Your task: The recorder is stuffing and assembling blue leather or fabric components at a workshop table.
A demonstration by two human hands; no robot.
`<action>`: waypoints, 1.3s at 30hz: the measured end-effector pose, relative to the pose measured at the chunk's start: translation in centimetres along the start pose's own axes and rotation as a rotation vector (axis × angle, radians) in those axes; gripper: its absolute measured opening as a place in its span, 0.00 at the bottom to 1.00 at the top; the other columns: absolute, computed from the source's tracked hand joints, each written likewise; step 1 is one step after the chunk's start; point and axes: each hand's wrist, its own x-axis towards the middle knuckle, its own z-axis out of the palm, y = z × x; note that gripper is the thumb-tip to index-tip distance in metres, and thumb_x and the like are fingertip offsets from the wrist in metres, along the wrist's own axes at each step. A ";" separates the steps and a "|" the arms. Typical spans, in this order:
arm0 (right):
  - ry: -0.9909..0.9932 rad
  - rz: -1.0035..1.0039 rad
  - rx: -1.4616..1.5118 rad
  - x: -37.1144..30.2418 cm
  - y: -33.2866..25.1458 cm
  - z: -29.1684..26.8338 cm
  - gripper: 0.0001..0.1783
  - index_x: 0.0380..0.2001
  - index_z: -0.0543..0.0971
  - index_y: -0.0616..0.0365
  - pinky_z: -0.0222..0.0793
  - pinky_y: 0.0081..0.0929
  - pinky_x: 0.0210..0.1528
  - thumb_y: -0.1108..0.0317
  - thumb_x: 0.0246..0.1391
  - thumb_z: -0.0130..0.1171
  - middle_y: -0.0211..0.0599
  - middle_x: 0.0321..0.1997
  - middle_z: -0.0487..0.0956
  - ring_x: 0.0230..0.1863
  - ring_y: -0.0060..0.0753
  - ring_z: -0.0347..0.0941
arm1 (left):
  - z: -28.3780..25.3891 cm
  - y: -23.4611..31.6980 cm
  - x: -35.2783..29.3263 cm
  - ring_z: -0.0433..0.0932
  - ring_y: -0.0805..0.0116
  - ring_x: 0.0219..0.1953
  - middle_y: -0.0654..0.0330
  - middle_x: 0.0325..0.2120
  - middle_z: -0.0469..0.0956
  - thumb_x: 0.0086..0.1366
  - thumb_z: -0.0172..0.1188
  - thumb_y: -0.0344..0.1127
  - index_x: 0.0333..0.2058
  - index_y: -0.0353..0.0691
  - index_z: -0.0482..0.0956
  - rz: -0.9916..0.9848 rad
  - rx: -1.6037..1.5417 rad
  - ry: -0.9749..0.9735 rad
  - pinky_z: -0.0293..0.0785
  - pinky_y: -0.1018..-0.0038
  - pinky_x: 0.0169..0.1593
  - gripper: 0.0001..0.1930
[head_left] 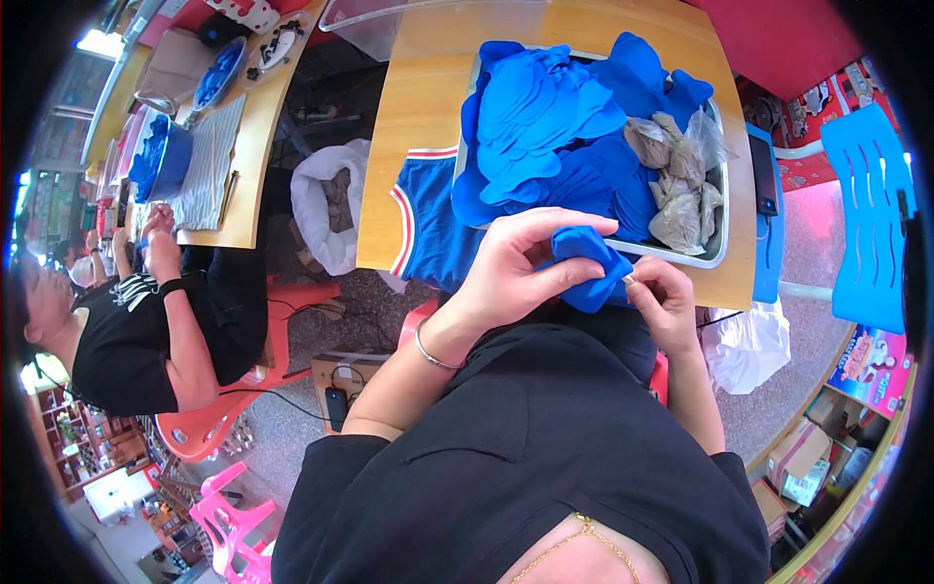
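Just below the near edge of the wooden table (428,127), you hold a small piece of blue fabric (587,265) between both hands, above your lap. Your left hand (516,268) wraps it from the left: the fingers curl over its top and the thumb presses in from below, so the cloth bunches against the palm. Your right hand (666,302) pinches its lower right corner, fingertips closed tight on the cloth; something small and pale shows at that pinch, too small to identify.

Directly behind the fabric sits a metal tray (718,255), its near rim just beyond your knuckles. It is heaped with cut blue fabric pieces (545,117) on the left and small clear bags of grey-brown filling (681,185) on the right. A blue garment with red and white trim (428,224) hangs over the table edge, just left of your left hand.

To your right stands a blue plastic chair (876,224), with a white plastic bag (744,341) near your right forearm. On your left, well apart, another person in a black top (126,341) works at a second table (248,146).
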 end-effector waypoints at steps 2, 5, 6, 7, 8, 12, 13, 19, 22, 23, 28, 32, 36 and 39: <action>-0.020 0.003 -0.008 -0.1 -0.2 -0.1 0.04 0.33 0.76 0.63 0.58 0.14 0.29 0.75 0.53 0.56 0.30 0.29 0.71 0.28 0.17 0.64 | 0.1 0.1 0.0 0.76 0.77 0.38 0.61 0.37 0.76 0.55 0.63 0.24 0.46 0.36 0.76 -0.020 -0.041 0.006 0.73 0.82 0.39 0.17; 0.021 0.019 -0.133 0.2 -0.8 -0.2 0.05 0.34 0.77 0.63 0.57 0.14 0.28 0.76 0.53 0.56 0.30 0.29 0.72 0.26 0.17 0.64 | -0.9 -0.3 0.0 0.71 0.75 0.34 0.63 0.31 0.72 0.55 0.62 0.25 0.45 0.37 0.77 0.144 0.245 0.078 0.67 0.80 0.38 0.16; 0.044 -0.037 -0.240 0.4 -1.0 -0.2 0.06 0.34 0.78 0.63 0.56 0.14 0.26 0.77 0.51 0.57 0.30 0.28 0.74 0.25 0.16 0.64 | -1.1 -0.6 -0.1 0.70 0.73 0.36 0.62 0.32 0.71 0.57 0.60 0.27 0.44 0.37 0.78 0.182 0.268 0.122 0.66 0.79 0.40 0.15; 0.066 -0.093 -0.348 0.4 -1.1 -0.2 0.06 0.33 0.80 0.62 0.55 0.14 0.23 0.78 0.49 0.59 0.30 0.28 0.76 0.24 0.15 0.64 | -1.3 -0.7 -0.2 0.70 0.72 0.36 0.62 0.33 0.71 0.57 0.60 0.27 0.44 0.37 0.78 0.206 0.272 0.143 0.65 0.80 0.40 0.14; 0.068 -0.092 -0.346 0.4 -1.1 -0.2 0.06 0.33 0.80 0.62 0.55 0.14 0.23 0.78 0.49 0.59 0.30 0.28 0.76 0.24 0.15 0.64 | -1.5 -0.7 -0.3 0.69 0.72 0.37 0.61 0.33 0.71 0.58 0.60 0.28 0.44 0.37 0.78 0.231 0.275 0.166 0.65 0.80 0.39 0.14; 0.125 -0.071 -0.310 0.1 -0.9 0.1 0.07 0.33 0.80 0.61 0.53 0.14 0.21 0.78 0.49 0.59 0.29 0.27 0.75 0.22 0.15 0.62 | -2.0 -0.4 -0.4 0.69 0.73 0.36 0.62 0.32 0.70 0.58 0.60 0.28 0.44 0.36 0.79 0.248 0.331 0.173 0.64 0.81 0.38 0.14; 0.133 -0.063 -0.255 0.1 -0.7 0.3 0.07 0.34 0.80 0.62 0.53 0.14 0.22 0.78 0.49 0.58 0.29 0.27 0.75 0.23 0.14 0.62 | -2.2 -0.7 -0.6 0.69 0.74 0.35 0.62 0.31 0.70 0.58 0.61 0.28 0.45 0.35 0.78 0.213 0.284 0.173 0.64 0.81 0.37 0.15; 0.047 0.000 -0.004 -0.1 -0.2 1.0 0.08 0.35 0.80 0.62 0.53 0.14 0.23 0.78 0.50 0.58 0.29 0.28 0.76 0.24 0.13 0.62 | -1.9 -1.3 -1.1 0.68 0.77 0.28 0.63 0.27 0.73 0.58 0.60 0.28 0.44 0.34 0.79 0.198 0.191 0.167 0.62 0.83 0.31 0.14; 0.009 0.008 0.011 -0.3 -0.1 0.8 0.08 0.35 0.80 0.62 0.54 0.14 0.23 0.78 0.49 0.58 0.30 0.29 0.77 0.24 0.14 0.63 | -1.9 -1.7 -0.9 0.69 0.78 0.25 0.62 0.24 0.75 0.58 0.60 0.27 0.42 0.33 0.80 0.286 0.160 0.144 0.62 0.84 0.29 0.12; 0.011 0.008 0.011 -0.4 -0.2 0.7 0.08 0.35 0.80 0.62 0.54 0.14 0.23 0.78 0.49 0.58 0.30 0.29 0.77 0.24 0.14 0.63 | -2.0 -1.6 -1.0 0.70 0.77 0.26 0.61 0.26 0.75 0.58 0.60 0.27 0.42 0.33 0.80 0.220 0.102 0.122 0.64 0.84 0.30 0.12; 0.061 0.014 -0.157 -0.3 -1.2 0.5 0.07 0.33 0.80 0.63 0.54 0.14 0.24 0.79 0.49 0.59 0.30 0.29 0.77 0.24 0.14 0.63 | -2.0 -1.6 -1.1 0.73 0.73 0.28 0.57 0.32 0.76 0.57 0.59 0.24 0.42 0.33 0.79 0.134 -0.085 0.153 0.69 0.81 0.33 0.13; 0.071 -0.009 -0.156 -0.4 -0.9 0.5 0.07 0.33 0.80 0.63 0.54 0.13 0.23 0.79 0.49 0.58 0.30 0.30 0.78 0.24 0.14 0.63 | -2.6 -2.1 -0.8 0.74 0.74 0.31 0.55 0.35 0.76 0.57 0.57 0.20 0.43 0.34 0.79 0.321 0.087 0.105 0.71 0.85 0.31 0.14; 0.074 -0.015 -0.049 -0.4 -0.5 0.8 0.07 0.34 0.80 0.63 0.53 0.13 0.24 0.79 0.49 0.58 0.29 0.29 0.77 0.24 0.14 0.62 | -2.3 -1.3 -1.2 0.76 0.73 0.32 0.56 0.35 0.77 0.58 0.56 0.19 0.42 0.34 0.79 0.182 0.003 0.112 0.73 0.84 0.32 0.13; 0.048 -0.019 -0.033 -0.4 -0.4 0.9 0.08 0.34 0.80 0.63 0.53 0.13 0.24 0.78 0.49 0.58 0.29 0.28 0.76 0.23 0.14 0.62 | -2.3 -1.3 -1.2 0.76 0.72 0.33 0.56 0.35 0.77 0.57 0.56 0.18 0.42 0.33 0.79 0.151 -0.023 0.084 0.74 0.83 0.34 0.13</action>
